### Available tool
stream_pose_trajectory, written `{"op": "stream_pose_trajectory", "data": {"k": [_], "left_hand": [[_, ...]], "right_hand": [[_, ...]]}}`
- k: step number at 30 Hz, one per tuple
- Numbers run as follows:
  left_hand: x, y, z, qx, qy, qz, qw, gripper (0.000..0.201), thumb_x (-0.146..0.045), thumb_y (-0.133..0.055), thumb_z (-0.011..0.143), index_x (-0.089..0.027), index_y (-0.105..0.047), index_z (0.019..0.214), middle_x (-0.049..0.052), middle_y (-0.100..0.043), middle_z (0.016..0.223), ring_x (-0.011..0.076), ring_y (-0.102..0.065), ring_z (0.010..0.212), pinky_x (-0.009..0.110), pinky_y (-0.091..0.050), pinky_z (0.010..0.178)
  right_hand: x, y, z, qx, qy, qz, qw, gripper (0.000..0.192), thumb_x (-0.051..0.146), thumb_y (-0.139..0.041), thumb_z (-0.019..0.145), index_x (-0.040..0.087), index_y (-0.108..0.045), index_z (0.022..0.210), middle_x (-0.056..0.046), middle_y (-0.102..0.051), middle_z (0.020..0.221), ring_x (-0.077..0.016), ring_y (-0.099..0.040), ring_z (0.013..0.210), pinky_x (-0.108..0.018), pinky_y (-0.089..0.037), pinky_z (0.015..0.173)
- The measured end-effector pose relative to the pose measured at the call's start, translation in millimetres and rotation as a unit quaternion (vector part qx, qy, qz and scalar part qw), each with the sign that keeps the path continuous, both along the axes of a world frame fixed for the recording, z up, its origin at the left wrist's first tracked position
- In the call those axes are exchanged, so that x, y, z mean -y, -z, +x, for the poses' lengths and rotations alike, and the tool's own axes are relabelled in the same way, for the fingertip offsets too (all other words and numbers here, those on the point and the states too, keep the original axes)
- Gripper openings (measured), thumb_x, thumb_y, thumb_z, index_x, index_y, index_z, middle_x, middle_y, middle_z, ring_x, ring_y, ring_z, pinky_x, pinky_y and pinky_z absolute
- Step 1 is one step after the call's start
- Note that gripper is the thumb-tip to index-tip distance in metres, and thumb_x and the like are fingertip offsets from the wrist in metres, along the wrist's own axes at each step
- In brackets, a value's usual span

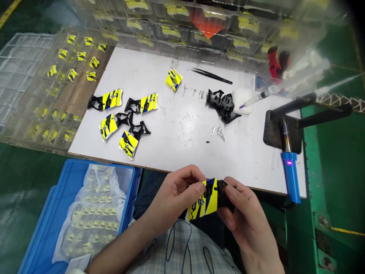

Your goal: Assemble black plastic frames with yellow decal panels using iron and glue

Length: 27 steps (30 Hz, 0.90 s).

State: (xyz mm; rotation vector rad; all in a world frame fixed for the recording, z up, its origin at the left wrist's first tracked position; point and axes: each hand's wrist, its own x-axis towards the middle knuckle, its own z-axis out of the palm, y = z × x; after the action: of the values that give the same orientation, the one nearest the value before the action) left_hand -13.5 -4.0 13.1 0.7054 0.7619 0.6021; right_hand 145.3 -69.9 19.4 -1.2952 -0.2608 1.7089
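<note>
Where right hand (245, 213) grips, bracket (221, 199), partly obscured

Glossy plastic held part (209, 205), smooth tabletop (179, 129), cloth garment (196, 243)

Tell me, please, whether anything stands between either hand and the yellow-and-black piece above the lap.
Nothing visible does: the left hand directly holds the piece by its yellow side, and the right hand by its black side.

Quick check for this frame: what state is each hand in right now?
Left hand: closed, holding the yellow-and-blue panel, thumb on its face.
Right hand: closed, holding the black part beside that panel.
</note>
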Motion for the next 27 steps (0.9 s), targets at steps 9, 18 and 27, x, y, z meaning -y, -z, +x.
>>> {"op": "stream_pose_trajectory", "data": {"k": [9, 18, 27], "left_hand": [[-3, -1.9, -1, -0.131, -0.001, 0.083, 0.988, 0.025, -0.041, -0.064, 0.090, -0.018, -0.062, 0.081, -0.002, -0.051, 0.069, 0.0132, -0.045, 0.062, 0.025, -0.035, 0.057], [-8, 8.3, -15, -0.226, -0.120, 0.208, 0.944, 0.026, -0.034, -0.056, 0.100, -0.022, -0.060, 0.122, 0.006, -0.069, 0.118, 0.0199, -0.061, 0.106, 0.028, -0.045, 0.090], [-8, 1.1, -9, -0.180, -0.025, 0.160, 0.970, 0.032, -0.039, -0.053, 0.100, -0.018, -0.059, 0.076, 0.000, -0.061, 0.071, 0.0163, -0.056, 0.072, 0.026, -0.043, 0.072]], "right_hand": [[0, 8.9, 4, 0.167, -0.018, 0.081, 0.982, 0.033, 0.049, -0.068, 0.093, 0.020, -0.065, 0.078, 0.002, -0.057, 0.059, -0.0101, -0.051, 0.045, -0.020, -0.041, 0.044], [-16, 15.7, 20, 0.590, -0.087, 0.477, 0.645, 0.050, 0.002, -0.065, 0.090, 0.025, -0.065, 0.135, -0.009, -0.066, 0.104, -0.0222, -0.068, 0.096, -0.032, -0.062, 0.076], [-19, 21.0, 16, 0.617, -0.069, 0.511, 0.595, 0.060, -0.005, -0.066, 0.086, 0.023, -0.062, 0.139, -0.010, -0.065, 0.105, -0.0222, -0.068, 0.096, -0.033, -0.063, 0.077]]}}
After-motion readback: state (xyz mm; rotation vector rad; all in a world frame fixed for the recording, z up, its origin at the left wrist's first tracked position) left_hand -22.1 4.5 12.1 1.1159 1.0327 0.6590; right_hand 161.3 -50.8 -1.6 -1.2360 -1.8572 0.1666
